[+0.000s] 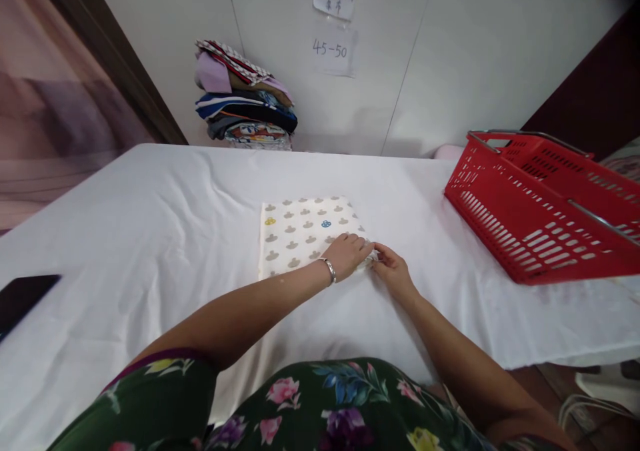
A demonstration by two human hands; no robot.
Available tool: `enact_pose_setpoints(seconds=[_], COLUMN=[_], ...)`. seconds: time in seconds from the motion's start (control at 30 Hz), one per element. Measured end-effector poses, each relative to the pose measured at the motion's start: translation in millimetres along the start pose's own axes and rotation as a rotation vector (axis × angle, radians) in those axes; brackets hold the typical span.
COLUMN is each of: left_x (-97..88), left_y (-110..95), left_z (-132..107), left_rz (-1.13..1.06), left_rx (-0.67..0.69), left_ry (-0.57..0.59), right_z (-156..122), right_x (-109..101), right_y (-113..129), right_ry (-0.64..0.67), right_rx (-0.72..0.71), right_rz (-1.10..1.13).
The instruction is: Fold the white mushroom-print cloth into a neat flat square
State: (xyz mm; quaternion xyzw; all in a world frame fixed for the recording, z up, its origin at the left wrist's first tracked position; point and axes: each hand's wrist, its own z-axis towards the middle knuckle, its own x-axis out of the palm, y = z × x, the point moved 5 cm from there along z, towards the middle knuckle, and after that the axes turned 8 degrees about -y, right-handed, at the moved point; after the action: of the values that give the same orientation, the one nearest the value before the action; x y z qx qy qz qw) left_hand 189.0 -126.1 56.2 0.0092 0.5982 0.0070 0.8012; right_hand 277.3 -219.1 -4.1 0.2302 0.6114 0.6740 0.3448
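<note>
A folded cream cloth point(295, 231) lies on the white-covered table, printed with grey mushroom shapes plus one yellow and one blue motif. Across its lower right part reaches my left hand point(347, 254), a silver bracelet at the wrist. Its fingers are closed on the cloth's right edge, with the thumb hidden beneath. My right hand point(394, 271) is just beside it, pinching the same edge near the lower right corner. A little fabric is bunched between the two hands. My left forearm covers the near edge of the cloth.
A red plastic basket point(500, 217) with metal handles stands on the right of the table point(200, 237). Folded fabrics point(245, 97) are stacked at the back left against the wall. A dark flat object point(25, 297) lies at the left edge. Paper signs point(333, 47) hang on the wall.
</note>
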Motion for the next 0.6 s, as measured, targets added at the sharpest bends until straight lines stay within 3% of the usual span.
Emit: enact_pose_setpoints(seconds=[0.33, 0.5, 0.6], left_x=[1.4, -1.8, -3.5], left_y=[0.8, 7.6, 11.2], left_z=[11.0, 7.4, 5.6], left_rz=[0.062, -0.025, -0.108], left_rx=[0.069, -0.016, -0.05], left_ry=[-0.013, 0.004, 0.038], right_z=[-0.6, -1.9, -3.9], right_x=[0.0, 2.2, 5.5], right_y=[-5.5, -5.8, -3.1], right_ry=[-0.037, -0.014, -0.007], right_rx=[0.06, 0.04, -0.033], right_rz=[0.137, 0.11, -0.026])
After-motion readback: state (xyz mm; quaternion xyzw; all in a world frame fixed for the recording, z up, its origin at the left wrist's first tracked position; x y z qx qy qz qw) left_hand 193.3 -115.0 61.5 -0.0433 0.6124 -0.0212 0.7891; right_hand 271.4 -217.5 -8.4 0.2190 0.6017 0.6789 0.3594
